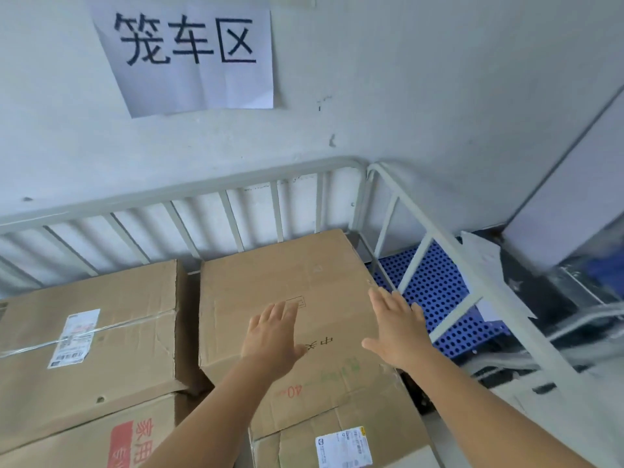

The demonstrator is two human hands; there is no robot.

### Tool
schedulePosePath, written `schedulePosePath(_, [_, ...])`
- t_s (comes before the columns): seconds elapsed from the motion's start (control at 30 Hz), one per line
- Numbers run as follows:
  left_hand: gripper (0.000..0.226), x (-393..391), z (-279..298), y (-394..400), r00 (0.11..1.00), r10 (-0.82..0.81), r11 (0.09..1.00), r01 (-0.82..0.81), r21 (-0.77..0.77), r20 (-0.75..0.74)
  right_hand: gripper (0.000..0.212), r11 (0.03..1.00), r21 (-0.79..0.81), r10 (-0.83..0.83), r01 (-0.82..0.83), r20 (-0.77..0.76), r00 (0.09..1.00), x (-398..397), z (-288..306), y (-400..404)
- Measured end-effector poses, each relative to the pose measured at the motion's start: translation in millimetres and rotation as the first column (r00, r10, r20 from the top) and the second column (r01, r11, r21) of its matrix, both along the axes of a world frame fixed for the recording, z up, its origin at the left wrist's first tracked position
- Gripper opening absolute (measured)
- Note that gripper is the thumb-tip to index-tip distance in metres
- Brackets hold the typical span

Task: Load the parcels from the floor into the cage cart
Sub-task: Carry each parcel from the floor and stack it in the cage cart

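Observation:
A large brown cardboard parcel [287, 285] lies inside the grey metal cage cart [209, 190], against its back and right rails. My left hand [273, 336] lies flat on the parcel's top with fingers straight. My right hand [398, 329] is spread flat at the parcel's right edge, beside the side rail. A second taped parcel [101, 332] with a white label sits to the left in the cart. Below them show a box with red print [111, 440] and another labelled box [337, 444].
The cart stands against a grey wall bearing a paper sign [189, 55]. A blue perforated pallet [435, 292] lies right of the cart beyond its side rail [449, 251]. Dark clutter and a white panel [574, 197] fill the far right.

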State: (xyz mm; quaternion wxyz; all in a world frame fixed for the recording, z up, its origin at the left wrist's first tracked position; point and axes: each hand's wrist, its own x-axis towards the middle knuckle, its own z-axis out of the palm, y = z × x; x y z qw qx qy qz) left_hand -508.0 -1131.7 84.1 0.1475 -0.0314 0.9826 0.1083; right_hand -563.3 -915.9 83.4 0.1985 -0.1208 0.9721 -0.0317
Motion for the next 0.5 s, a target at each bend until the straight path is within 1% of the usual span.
schedulePosePath(0.17, [0.084,33,29,42,0.984,-0.173,0.985,0.174,0.007,-0.049,0.092,0.983,-0.039,-0.181,0.179,-0.070,0.981,72,42,38])
schedulePosePath(0.3, [0.082,58,57,87,0.942,-0.324,0.946,0.326,0.006,-0.088,0.093,0.950,-0.057,-0.313,0.308,-0.138,0.939,128,68,77])
schedulePosePath(0.4, [0.080,75,77,126,0.891,-0.440,0.896,0.444,0.003,-0.114,0.093,0.906,-0.075,-0.423,0.416,-0.178,0.889,170,84,108])
schedulePosePath(0.5, [0.081,89,91,169,0.824,-0.548,0.832,0.554,0.007,-0.146,0.090,0.843,-0.114,-0.538,0.526,-0.225,0.812,214,95,143])
